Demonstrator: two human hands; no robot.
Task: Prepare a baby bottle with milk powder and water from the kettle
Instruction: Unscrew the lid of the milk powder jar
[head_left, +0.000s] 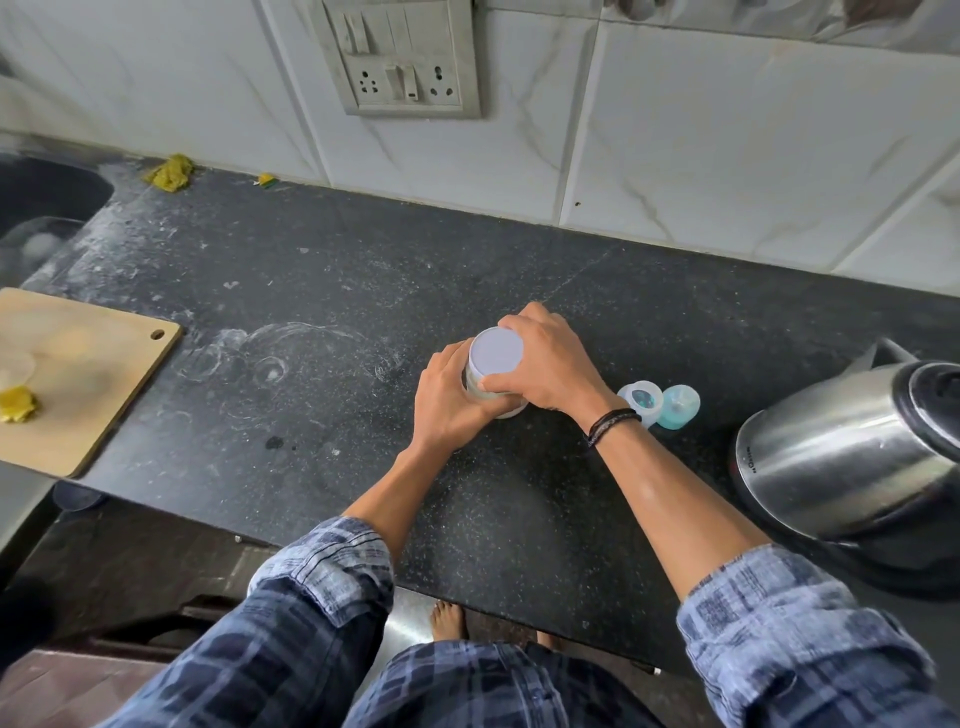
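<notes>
- At the middle of the table (363, 260), the powder jar (480, 387) stands upright and is held by both hands. The left hand (447, 395) is wrapped round its body, and the right hand (545, 358) is cupped over the lid (497, 351). The fingers (519, 318) and thumb are curled tight on the rim, and nothing else is held.
- The lid is judged to be on and about to be twisted. If it is freed with a jerk, the jar may be tipped and powder thrown onto the table.
- If the left hand's grip is slackened, the jar may be spun along with the lid, and the lid would not be loosened.
- What appears to be the baby bottle (644, 397) and a teal cap (678, 405) are set just beside the right wrist; whether they stand or lie cannot be told. They may be knocked over or pushed aside if the wrist is swung outward as the lid gives.
- The kettle (841, 447) is placed near the right forearm, at the right of the table. It may be bumped by a wide sweep of the elbow, and water could be spilled. How full or hot it is cannot be told.
- The table is marked with pale smears, so the lid may be dirtied if it is laid there inner side down.
</notes>
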